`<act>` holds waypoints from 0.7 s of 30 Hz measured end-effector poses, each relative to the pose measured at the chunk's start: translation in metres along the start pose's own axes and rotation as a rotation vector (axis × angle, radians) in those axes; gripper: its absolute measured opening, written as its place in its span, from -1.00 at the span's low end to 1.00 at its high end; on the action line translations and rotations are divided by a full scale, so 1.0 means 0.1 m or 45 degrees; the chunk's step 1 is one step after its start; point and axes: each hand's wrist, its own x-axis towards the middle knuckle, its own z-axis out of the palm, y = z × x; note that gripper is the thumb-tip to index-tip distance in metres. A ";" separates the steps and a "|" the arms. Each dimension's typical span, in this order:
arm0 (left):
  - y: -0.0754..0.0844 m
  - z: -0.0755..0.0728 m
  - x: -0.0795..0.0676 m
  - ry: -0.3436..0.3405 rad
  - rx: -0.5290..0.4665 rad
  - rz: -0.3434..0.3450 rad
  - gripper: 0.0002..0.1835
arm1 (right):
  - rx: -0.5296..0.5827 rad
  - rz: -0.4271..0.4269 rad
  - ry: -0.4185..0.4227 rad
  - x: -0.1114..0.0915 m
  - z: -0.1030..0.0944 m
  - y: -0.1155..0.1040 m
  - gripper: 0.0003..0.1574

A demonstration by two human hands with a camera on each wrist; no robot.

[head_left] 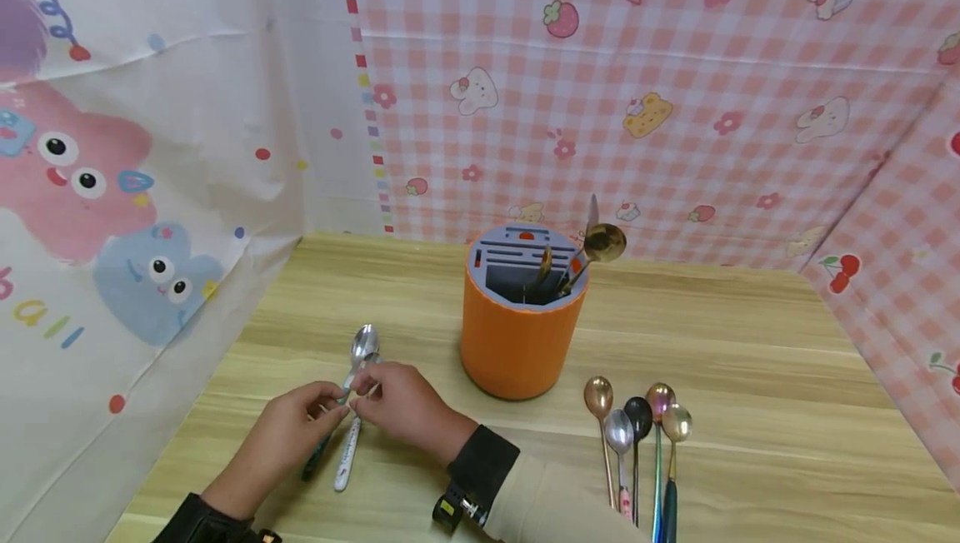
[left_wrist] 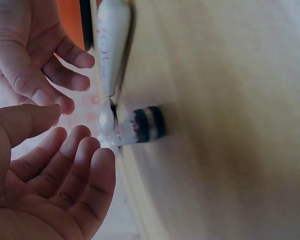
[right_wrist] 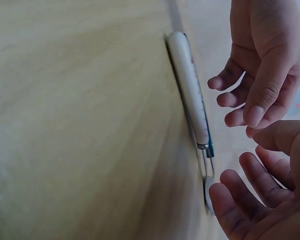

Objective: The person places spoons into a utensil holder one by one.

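Observation:
My left hand [head_left: 288,430] and right hand [head_left: 412,406] are close together above two spoons on the table's left side. One spoon has a white patterned handle [head_left: 347,455]. Beside it, the other has a dark green handle [head_left: 315,460], partly hidden by my left hand. Their silver bowls [head_left: 365,341] point away from me. In the left wrist view, the fingers of my left hand [left_wrist: 55,175] are loosely bent around nothing. The right wrist view shows my right hand [right_wrist: 270,185] likewise, its fingertips near those of the left, with the white handle lying on the table apart from them.
An orange utensil holder [head_left: 517,343] with a grey slotted top stands at the back centre. A gold ladle [head_left: 604,243] and other utensils stick out of it. Several spoons lie at the right, among them a copper spoon [head_left: 598,397] and a black spoon [head_left: 637,418]. Patterned cloth walls surround the table.

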 end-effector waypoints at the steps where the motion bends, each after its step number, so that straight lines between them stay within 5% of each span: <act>1: -0.02 0.00 -0.01 0.007 0.002 0.001 -0.81 | -0.008 -0.001 -0.003 0.00 0.01 0.00 -0.91; 21: -0.12 0.04 -0.04 -0.007 -0.021 -0.064 -0.86 | -0.221 0.024 -0.036 0.07 0.21 0.02 -0.90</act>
